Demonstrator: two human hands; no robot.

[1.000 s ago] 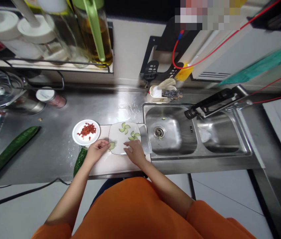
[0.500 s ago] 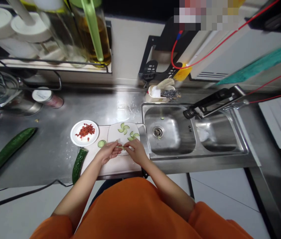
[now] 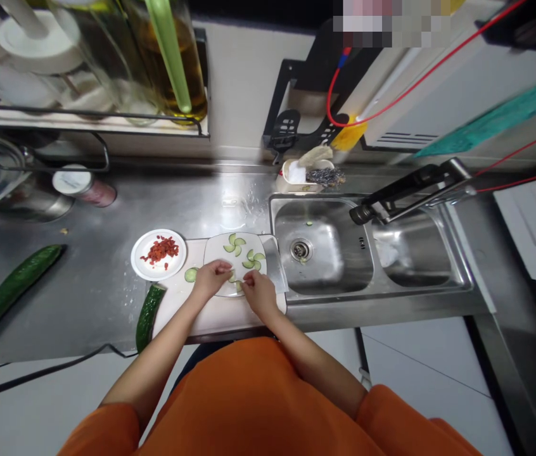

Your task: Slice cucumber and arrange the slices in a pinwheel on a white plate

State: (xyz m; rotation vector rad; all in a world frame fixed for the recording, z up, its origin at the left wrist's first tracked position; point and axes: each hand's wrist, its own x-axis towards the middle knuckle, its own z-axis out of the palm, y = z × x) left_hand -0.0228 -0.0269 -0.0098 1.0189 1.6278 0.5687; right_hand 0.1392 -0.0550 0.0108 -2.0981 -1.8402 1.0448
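Note:
My left hand (image 3: 214, 277) hovers over the left part of a white square plate (image 3: 216, 248), its fingertips pinched at a thin cucumber slice (image 3: 232, 277). Across from it, my right hand (image 3: 261, 293) has thumb and fingers closed at another small slice low on the plate; the fingers partly hide it. Two pinwheels of cut cucumber slices lie on the plate, one at the top (image 3: 234, 244) and one at the right (image 3: 253, 259). A few round slices (image 3: 191, 274) rest on the white cutting board (image 3: 211, 323) beneath the plate, left of my left hand.
A round plate (image 3: 135, 263) of chopped red pieces stands left of the board. Nearby lie a cut cucumber piece (image 3: 148, 320) and a whole cucumber (image 3: 16, 291). A knife blade (image 3: 275, 269) lies between plate and sink (image 3: 325, 272). Bottles (image 3: 168, 69) line the rack.
My hands have moved apart; before, they met over cucumber slices held between them. The left hand has shifted up and right, and slices now show low on the plate between the fingertips.

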